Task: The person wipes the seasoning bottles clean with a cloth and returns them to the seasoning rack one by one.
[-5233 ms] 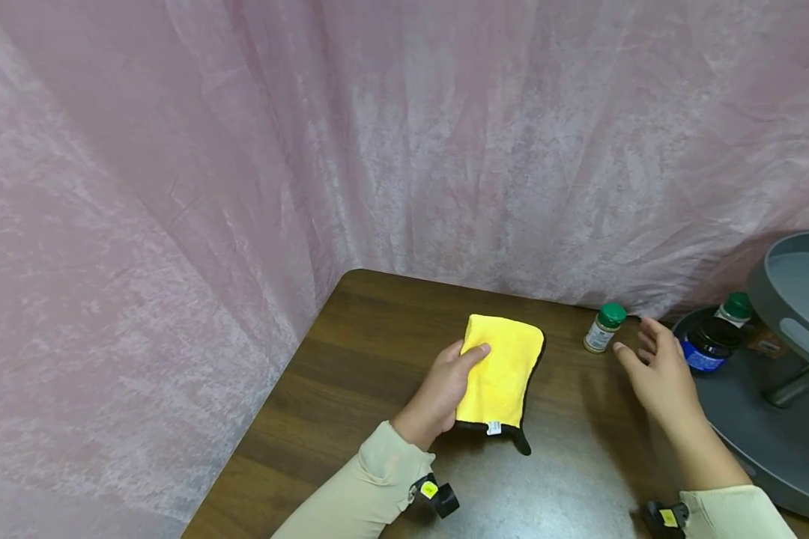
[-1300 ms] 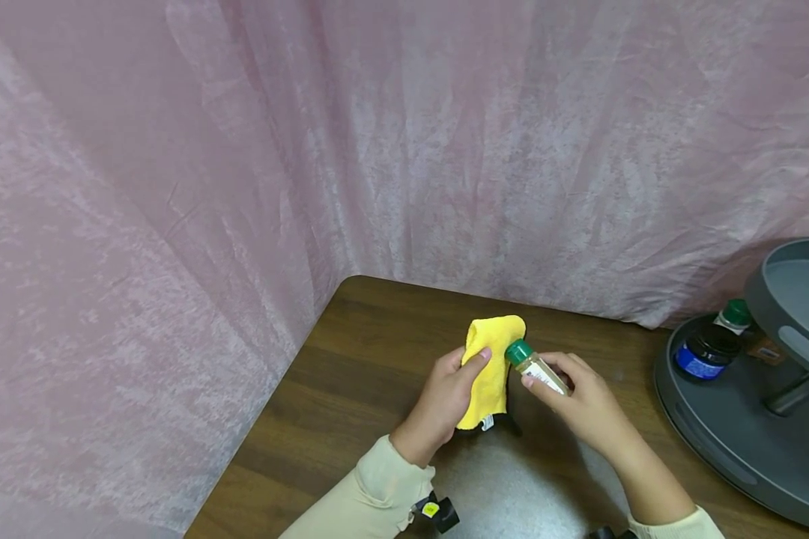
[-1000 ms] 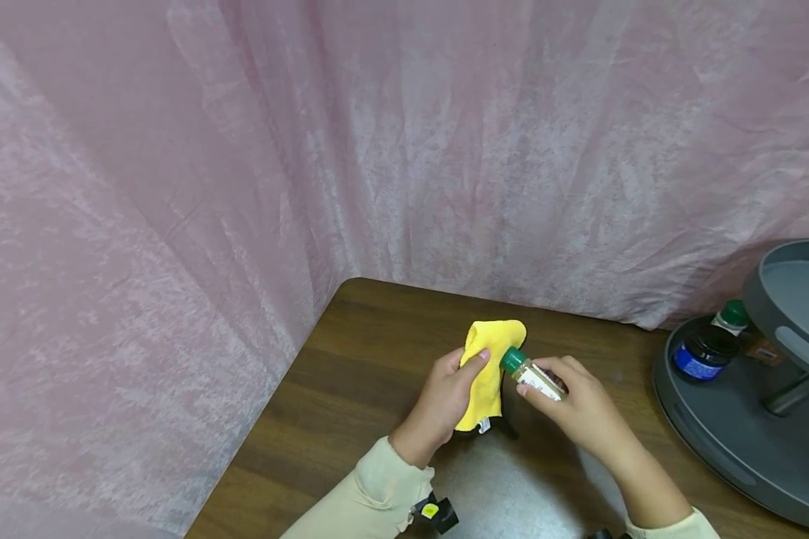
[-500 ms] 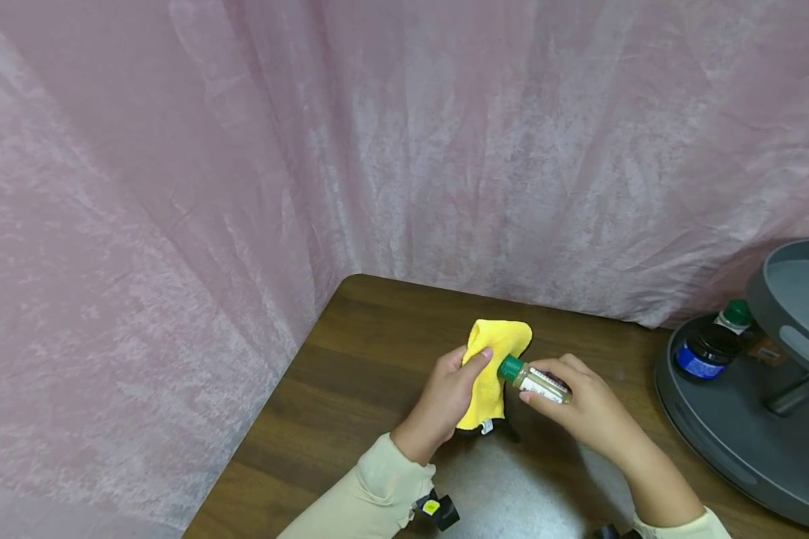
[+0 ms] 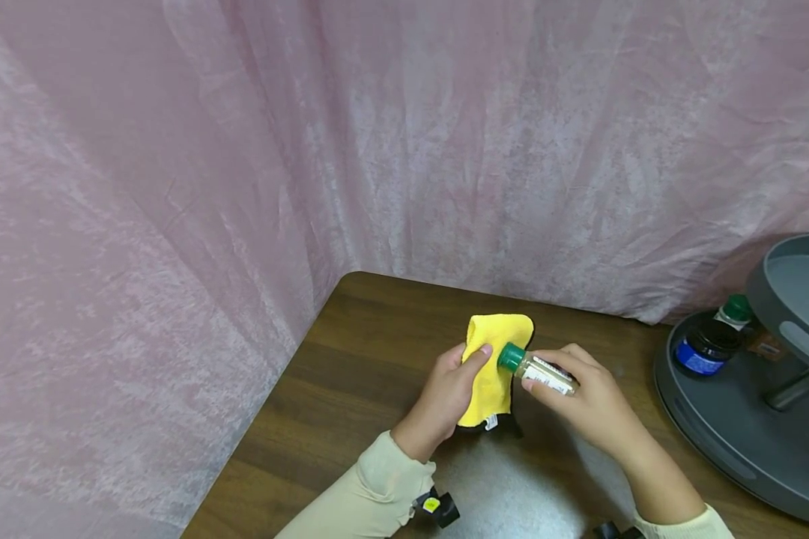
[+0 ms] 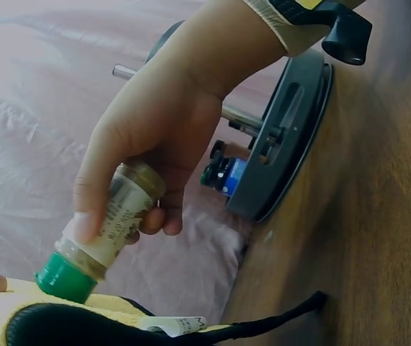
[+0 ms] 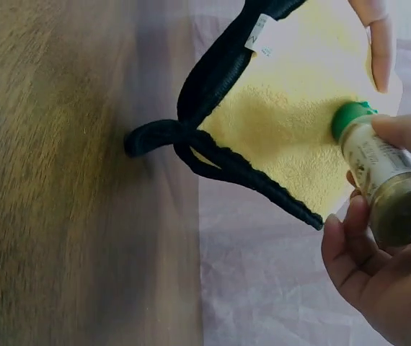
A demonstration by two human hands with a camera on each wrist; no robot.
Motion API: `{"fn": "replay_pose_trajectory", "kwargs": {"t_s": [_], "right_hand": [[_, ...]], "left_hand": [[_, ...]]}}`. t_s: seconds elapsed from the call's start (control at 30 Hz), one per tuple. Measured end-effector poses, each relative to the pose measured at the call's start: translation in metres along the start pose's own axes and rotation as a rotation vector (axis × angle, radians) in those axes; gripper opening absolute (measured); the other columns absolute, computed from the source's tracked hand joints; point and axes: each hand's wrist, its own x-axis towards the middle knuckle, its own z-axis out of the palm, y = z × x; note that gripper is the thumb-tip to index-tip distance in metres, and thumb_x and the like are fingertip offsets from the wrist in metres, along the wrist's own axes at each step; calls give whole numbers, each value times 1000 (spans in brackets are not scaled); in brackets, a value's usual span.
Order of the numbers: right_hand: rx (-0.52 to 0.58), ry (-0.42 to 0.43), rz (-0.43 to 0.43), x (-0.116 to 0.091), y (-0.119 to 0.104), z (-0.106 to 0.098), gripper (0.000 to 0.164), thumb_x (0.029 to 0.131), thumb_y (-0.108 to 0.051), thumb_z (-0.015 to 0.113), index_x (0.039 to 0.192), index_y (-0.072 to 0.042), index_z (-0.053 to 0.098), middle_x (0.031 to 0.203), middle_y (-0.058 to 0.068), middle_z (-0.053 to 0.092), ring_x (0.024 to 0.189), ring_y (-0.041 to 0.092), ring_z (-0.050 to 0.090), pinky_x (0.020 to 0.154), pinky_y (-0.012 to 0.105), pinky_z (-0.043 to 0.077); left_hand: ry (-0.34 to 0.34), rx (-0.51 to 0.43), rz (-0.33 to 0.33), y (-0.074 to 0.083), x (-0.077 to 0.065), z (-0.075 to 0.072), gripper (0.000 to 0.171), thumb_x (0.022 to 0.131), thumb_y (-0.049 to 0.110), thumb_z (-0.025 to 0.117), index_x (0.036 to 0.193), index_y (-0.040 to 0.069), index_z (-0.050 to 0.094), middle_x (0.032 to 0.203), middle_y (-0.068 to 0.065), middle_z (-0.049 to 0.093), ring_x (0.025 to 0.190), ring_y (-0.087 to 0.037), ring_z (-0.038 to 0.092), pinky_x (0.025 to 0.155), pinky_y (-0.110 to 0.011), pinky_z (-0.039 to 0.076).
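My left hand (image 5: 448, 389) grips a folded yellow cloth (image 5: 488, 397) with black edging, its thumb on top. In my right hand (image 5: 589, 400) is a small spice bottle (image 5: 549, 376) with a green cap and a white label, pinched between thumb and fingers. The bottle lies tilted, its cap pressed against the cloth. Seen from the left wrist, the green cap (image 6: 65, 280) meets the cloth's fold, and the right thumb lies along the label. The right wrist view shows the cloth's black hanging loop (image 7: 151, 138) and the bottle's base (image 7: 401, 209).
A grey two-tier turntable stand (image 5: 721, 442) is at the right. On its lower tier stand a dark jar with a blue label (image 5: 704, 352), another green-capped bottle (image 5: 735, 311) and a brown item (image 5: 768, 344). Behind the wooden table (image 5: 350, 352) hangs a pink curtain (image 5: 445, 150).
The spice bottle, earlier standing on the table near the turntable, is now in my right hand against the cloth. The cloth has folded. Lately the bottle's tilt has shifted slightly.
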Motion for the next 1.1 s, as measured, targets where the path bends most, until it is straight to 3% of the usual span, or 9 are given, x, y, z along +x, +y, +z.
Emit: {"fn": "replay_pose_trajectory", "kwargs": {"t_s": [0.23, 0.47, 0.73, 0.97, 1.1], "right_hand": [[6, 40, 84, 1, -2, -2, 34, 91, -32, 76, 121, -18, 71, 101, -1, 64, 81, 9, 56, 64, 23, 49], [-39, -39, 134, 2, 1, -1, 37, 94, -41, 71, 123, -18, 70, 102, 2, 65, 81, 12, 56, 65, 25, 47], [-24, -130, 106, 1, -1, 2, 34, 92, -41, 74, 119, -20, 71, 96, -2, 64, 78, 10, 55, 63, 24, 47], [1, -147, 50, -2, -5, 6, 29, 90, -39, 77, 115, -25, 72, 92, -8, 61, 74, 7, 55, 60, 23, 48], [17, -131, 32, -2, -7, 7, 29, 90, -37, 77, 115, -25, 72, 93, -11, 60, 74, 7, 56, 60, 24, 49]], "left_hand": [[13, 13, 2, 3, -2, 3, 40, 103, 37, 55, 126, 5, 63, 117, -20, 72, 102, -33, 73, 85, -42, 61], [5, -11, 12, 1, -2, 2, 40, 104, 37, 54, 128, 7, 62, 121, -24, 69, 106, -38, 71, 86, -42, 61], [20, 0, 20, 3, -1, -1, 41, 103, 41, 53, 129, 11, 62, 112, -14, 72, 104, -38, 71, 83, -39, 61], [4, 3, 41, 5, -2, -2, 40, 104, 39, 53, 128, 8, 62, 106, -16, 71, 89, -19, 71, 82, -40, 61], [-13, 3, 46, 5, -3, -2, 41, 104, 39, 53, 129, 8, 61, 107, -17, 71, 90, -17, 72, 84, -44, 61]]}}
